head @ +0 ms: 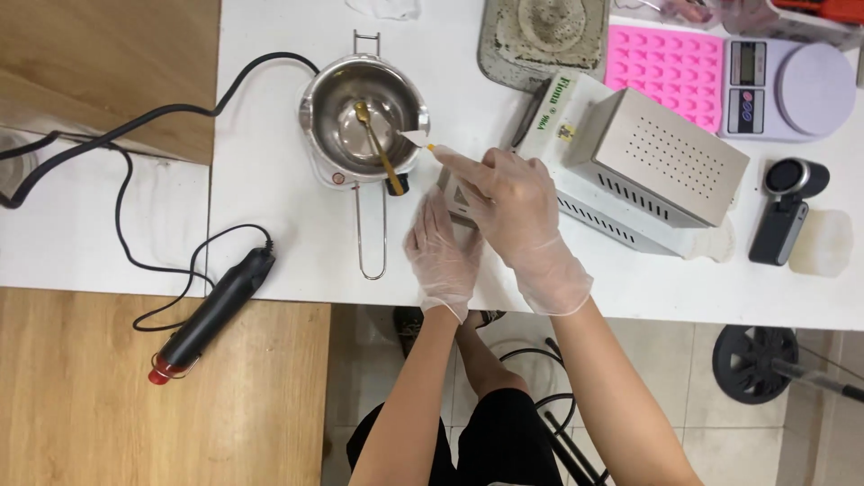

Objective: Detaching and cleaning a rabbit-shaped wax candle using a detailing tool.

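Both my hands wear clear thin gloves. My right hand [513, 211] pinches a small tool with a pale flat tip [415, 138] held over the rim of a steel melting pot [319, 121]. A gold spoon [378, 148] lies inside the pot. My left hand [441, 252] rests flat on the white table [288, 243], fingers against a small grey box [454, 200] partly hidden under my right hand. The pot's wire handle [371, 234] points toward me.
A metal box appliance with vent holes [652, 166] sits right of my hands. Behind it are a pink silicone mould [666, 67], a digital scale [792, 85] and a grey tray [540, 40]. A black heat gun [216, 310] and its cable lie left.
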